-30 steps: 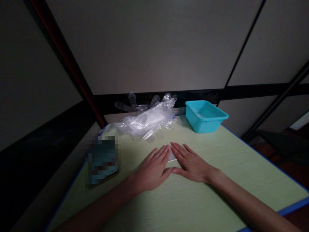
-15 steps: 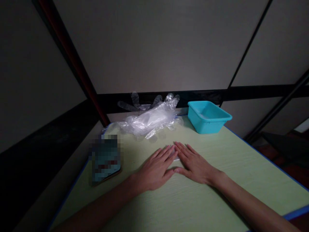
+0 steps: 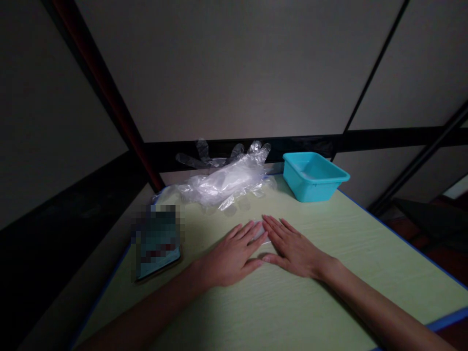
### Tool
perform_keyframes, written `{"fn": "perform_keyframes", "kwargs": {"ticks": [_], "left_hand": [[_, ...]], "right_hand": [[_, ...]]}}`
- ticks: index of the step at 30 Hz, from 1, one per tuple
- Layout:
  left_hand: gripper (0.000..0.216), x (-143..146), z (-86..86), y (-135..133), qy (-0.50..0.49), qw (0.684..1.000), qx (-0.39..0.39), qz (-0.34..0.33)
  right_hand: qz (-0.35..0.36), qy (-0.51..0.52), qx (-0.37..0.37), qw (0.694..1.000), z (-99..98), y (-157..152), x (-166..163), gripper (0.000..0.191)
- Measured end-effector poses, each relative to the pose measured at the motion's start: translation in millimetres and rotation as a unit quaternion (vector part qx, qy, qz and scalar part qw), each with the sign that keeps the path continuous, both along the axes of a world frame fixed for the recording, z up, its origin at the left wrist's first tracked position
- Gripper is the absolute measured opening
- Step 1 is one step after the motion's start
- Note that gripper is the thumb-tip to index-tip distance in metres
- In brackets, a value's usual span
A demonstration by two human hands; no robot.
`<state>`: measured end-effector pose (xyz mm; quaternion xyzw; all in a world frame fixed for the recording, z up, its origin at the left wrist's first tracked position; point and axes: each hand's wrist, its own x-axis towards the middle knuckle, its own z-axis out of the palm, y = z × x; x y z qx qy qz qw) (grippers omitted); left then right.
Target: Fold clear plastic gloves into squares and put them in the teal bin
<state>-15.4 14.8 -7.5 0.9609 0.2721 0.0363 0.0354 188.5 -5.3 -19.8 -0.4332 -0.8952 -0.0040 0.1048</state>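
Note:
My left hand [image 3: 234, 256] lies palm down with its fingers stretched out and slightly spread. My right hand [image 3: 294, 247] rests flat across from it, and the two thumbs nearly touch. Between and partly beneath the fingers is a small, flat, whitish see-through piece [image 3: 260, 233], mostly covered; it looks like thin plastic, but its kind cannot be made out. Beyond the hands sits a loose heap of clear plastic disposable gloves [image 3: 223, 183], some with glove fingers sticking up against the wall.
A turquoise plastic basin [image 3: 316, 187] stands at the table's back right. On the left, a phone-like device with a blurred screen [image 3: 159, 248] sits near the edge. The pale green table [image 3: 263, 312] has blue edging and meets a grey panelled wall [image 3: 237, 73].
My left hand has shifted slightly left, away from the right fingertips, so more of the whitish piece shows. The right hand stays almost still.

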Motion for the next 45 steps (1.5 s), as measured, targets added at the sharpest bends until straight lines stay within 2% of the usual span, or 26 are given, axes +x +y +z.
{"fn": "perform_keyframes", "kwargs": {"ticks": [8,13,18,21,24,26,31,35,41,45], "left_hand": [[0.054,1,2.4,1,-0.007,1.0,-0.015,-0.003],[0.053,-1,0.0,1,-0.029,0.999,-0.032,0.009],[0.075,-2,-5.6,5,-0.089,0.99,-0.086,0.064],[0.078,-1,-7.5,9,-0.166,0.973,-0.127,0.101],[0.066,0,-7.7,11,-0.229,0.956,-0.144,0.116],[0.063,0,-7.2,10,-0.237,0.955,-0.141,0.112],[0.062,1,-4.4,5,-0.185,0.97,-0.125,0.095],[0.06,1,-3.0,4,-0.174,0.974,-0.112,0.093],[0.059,2,-5.0,5,-0.179,0.975,-0.099,0.089],[0.058,3,-4.9,5,-0.193,0.973,-0.099,0.082]], "right_hand": [[-0.003,-0.005,-0.021,1.0,2.0,0,-1,0.075],[-0.011,0.031,-0.04,0.999,0.6,2,0,0.075],[-0.001,0.123,-0.054,0.991,2.4,6,8,0.076],[0.035,0.161,-0.034,0.986,8.9,9,16,0.057],[0.087,0.118,0.008,0.989,15.0,10,25,0.027],[0.101,0.079,0.048,0.991,17.3,8,28,0.021],[0.098,-0.019,0.127,0.987,20.4,5,25,0.022],[0.1,-0.041,0.16,0.981,20.1,5,18,0.023],[0.077,-0.041,0.15,0.985,17.3,6,13,0.02],[0.047,-0.006,0.123,0.991,15.0,8,11,0.018]]}}
